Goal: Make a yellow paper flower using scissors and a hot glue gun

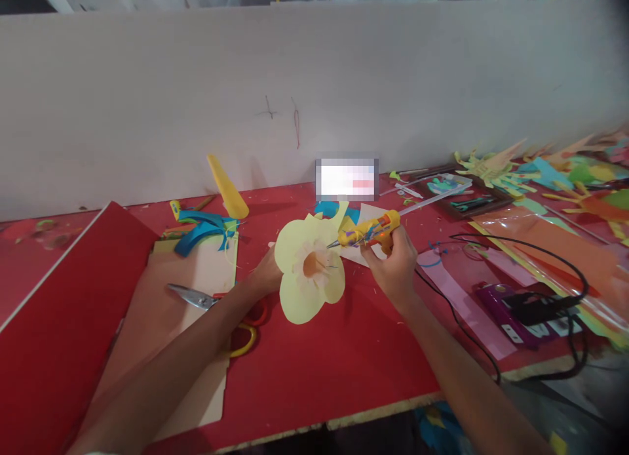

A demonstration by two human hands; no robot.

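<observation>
A pale yellow paper flower (305, 301) with an orange-brown centre is held up over the red table. My left hand (268, 270) grips it from behind at its left side; the fingertips are mostly hidden by the petals. In my right hand (397, 266) is a yellow glue gun (366, 229), fingers wrapped round its handle. Its metal nozzle points left, close to the flower's upper right petal; I cannot tell whether it touches. A clear glue stick (432, 196) juts from the gun's back end.
Scissors (194, 296) with red and yellow handles lie under my left forearm on beige card sheets (162, 291). Behind are blue paper strips (204, 231) and a yellow cone (228, 189). Rightward sit a purple power strip (511, 320) with black cables, a pink strip (464, 304) and coloured paper pieces (496, 166).
</observation>
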